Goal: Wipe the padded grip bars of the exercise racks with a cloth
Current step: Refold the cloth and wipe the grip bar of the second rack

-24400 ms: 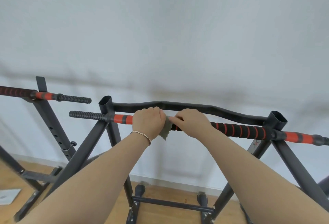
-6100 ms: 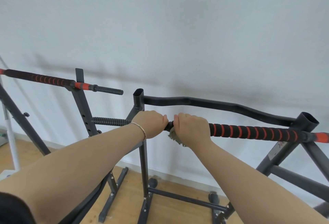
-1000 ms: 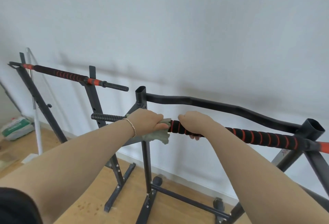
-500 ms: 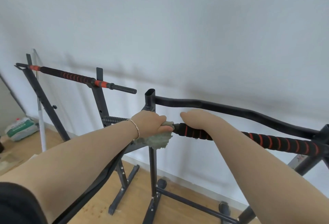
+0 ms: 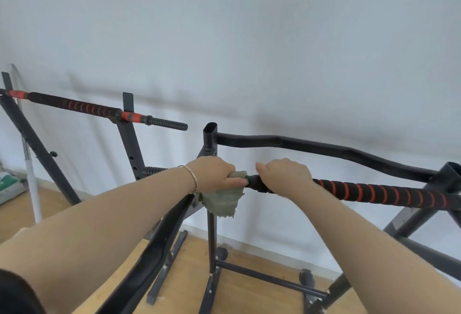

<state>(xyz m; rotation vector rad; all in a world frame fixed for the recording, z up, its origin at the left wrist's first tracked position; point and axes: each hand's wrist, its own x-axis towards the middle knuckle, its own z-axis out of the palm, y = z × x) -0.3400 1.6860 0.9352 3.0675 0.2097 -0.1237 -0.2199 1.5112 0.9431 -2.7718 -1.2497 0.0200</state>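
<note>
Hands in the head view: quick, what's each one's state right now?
Left hand: grip closed on the grey-green cloth, at the end of the padded grip bar.
Right hand: grip closed around the padded grip bar.

Left hand point(image 5: 214, 173), right hand point(image 5: 284, 176): curled grip.

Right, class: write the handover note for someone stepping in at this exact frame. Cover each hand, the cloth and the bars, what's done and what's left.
Left hand: grips the cloth, bunched round the left end of the near padded bar; the loose part hangs below.
Right hand: bare, grips the same bar just right of the cloth.
Far rack's padded bar: off to the left, no hand on it.
Done: this picture does not show how much has been wiped.
Left: probably finish this end, then do the far bar.
</note>
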